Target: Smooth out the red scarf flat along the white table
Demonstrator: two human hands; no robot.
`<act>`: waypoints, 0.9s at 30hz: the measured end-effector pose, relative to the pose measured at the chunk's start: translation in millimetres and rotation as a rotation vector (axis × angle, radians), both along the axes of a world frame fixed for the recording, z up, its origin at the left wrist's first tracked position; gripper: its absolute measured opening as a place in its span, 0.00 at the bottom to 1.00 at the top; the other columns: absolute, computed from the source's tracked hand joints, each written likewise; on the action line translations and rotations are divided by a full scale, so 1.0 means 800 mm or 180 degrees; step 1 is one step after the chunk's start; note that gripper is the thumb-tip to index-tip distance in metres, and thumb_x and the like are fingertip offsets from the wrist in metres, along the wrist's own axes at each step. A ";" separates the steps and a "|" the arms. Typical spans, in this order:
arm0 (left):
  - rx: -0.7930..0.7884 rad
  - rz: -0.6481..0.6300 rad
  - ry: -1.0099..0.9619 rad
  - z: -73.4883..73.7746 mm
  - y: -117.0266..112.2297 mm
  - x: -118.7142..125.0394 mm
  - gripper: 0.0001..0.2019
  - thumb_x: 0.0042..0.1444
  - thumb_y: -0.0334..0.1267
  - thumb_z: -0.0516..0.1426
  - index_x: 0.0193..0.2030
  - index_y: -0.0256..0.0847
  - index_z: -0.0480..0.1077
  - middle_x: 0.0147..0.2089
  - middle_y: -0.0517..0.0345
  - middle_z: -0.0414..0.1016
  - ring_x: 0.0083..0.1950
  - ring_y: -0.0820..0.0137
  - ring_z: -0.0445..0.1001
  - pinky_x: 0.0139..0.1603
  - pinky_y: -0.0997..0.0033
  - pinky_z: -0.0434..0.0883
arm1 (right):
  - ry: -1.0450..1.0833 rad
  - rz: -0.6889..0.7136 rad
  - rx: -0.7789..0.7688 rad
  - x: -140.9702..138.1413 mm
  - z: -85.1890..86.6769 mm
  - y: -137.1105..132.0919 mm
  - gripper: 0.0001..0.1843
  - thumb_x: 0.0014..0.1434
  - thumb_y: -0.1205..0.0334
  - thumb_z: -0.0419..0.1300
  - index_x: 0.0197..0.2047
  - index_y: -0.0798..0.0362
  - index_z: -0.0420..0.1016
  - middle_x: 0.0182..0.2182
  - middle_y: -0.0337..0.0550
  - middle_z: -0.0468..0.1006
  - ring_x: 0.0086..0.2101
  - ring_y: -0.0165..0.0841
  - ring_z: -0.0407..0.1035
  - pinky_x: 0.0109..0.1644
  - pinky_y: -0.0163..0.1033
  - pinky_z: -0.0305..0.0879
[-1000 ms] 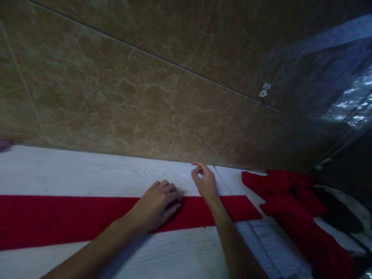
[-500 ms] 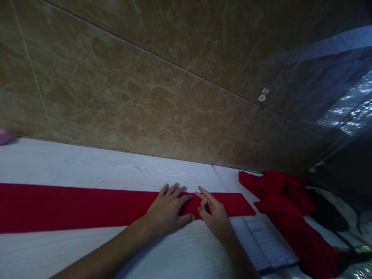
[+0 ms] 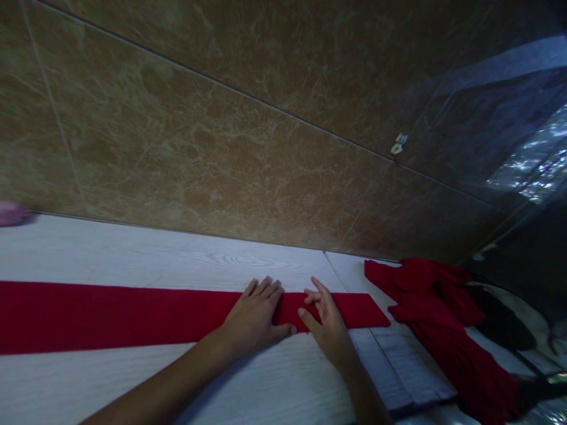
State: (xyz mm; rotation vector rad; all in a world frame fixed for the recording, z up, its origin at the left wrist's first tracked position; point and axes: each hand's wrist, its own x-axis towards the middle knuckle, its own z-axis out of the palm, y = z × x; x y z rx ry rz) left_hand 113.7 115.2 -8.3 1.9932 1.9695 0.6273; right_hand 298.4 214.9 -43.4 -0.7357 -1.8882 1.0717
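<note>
A long strip of red fabric [image 3: 115, 316] lies flat across the white wood-grain surface [image 3: 146, 248], its right end cut at a slant. My left hand [image 3: 254, 313] rests palm down on the strip, fingers stretched out and thumb pointing right. Just to its right, my right hand [image 3: 325, 321] is over the strip near the slanted end, turned partly on its side. Its index finger is extended and its thumb stands apart, with nothing seen between them. Whether the right fingers touch the fabric I cannot tell.
A crumpled heap of red fabric [image 3: 447, 313] lies at the right, beside a black item [image 3: 500, 319]. Behind the surface rises a brown marbled wall [image 3: 230, 153] with a small white hook [image 3: 398, 143]. A pink object [image 3: 12, 213] sits at the far left.
The thumb and fingers of my right hand have spread apart from a nearly pinched pose. My left index finger has drawn in beside the other fingers. The red strip lies as before.
</note>
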 end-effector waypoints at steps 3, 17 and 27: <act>0.0020 0.0000 0.0049 0.002 -0.001 0.000 0.40 0.59 0.61 0.59 0.72 0.39 0.62 0.76 0.40 0.55 0.78 0.49 0.49 0.77 0.45 0.46 | -0.0293 -0.0086 0.0053 0.002 0.000 0.000 0.32 0.56 0.60 0.62 0.64 0.52 0.71 0.35 0.41 0.78 0.55 0.44 0.73 0.68 0.56 0.61; -0.0011 -0.0130 -0.0471 0.022 -0.005 -0.016 0.40 0.62 0.64 0.56 0.71 0.35 0.63 0.73 0.40 0.62 0.75 0.51 0.58 0.75 0.51 0.56 | -0.0062 0.0215 -0.0004 -0.004 -0.011 0.021 0.32 0.57 0.50 0.62 0.65 0.45 0.69 0.67 0.45 0.67 0.69 0.41 0.54 0.75 0.55 0.46; 0.0151 0.0545 -0.0197 0.067 -0.065 -0.120 0.26 0.65 0.47 0.58 0.63 0.31 0.71 0.65 0.42 0.74 0.65 0.57 0.72 0.68 0.61 0.66 | -0.0098 0.0110 0.0069 -0.009 -0.009 0.021 0.32 0.54 0.41 0.63 0.60 0.46 0.74 0.64 0.48 0.72 0.67 0.49 0.60 0.74 0.59 0.50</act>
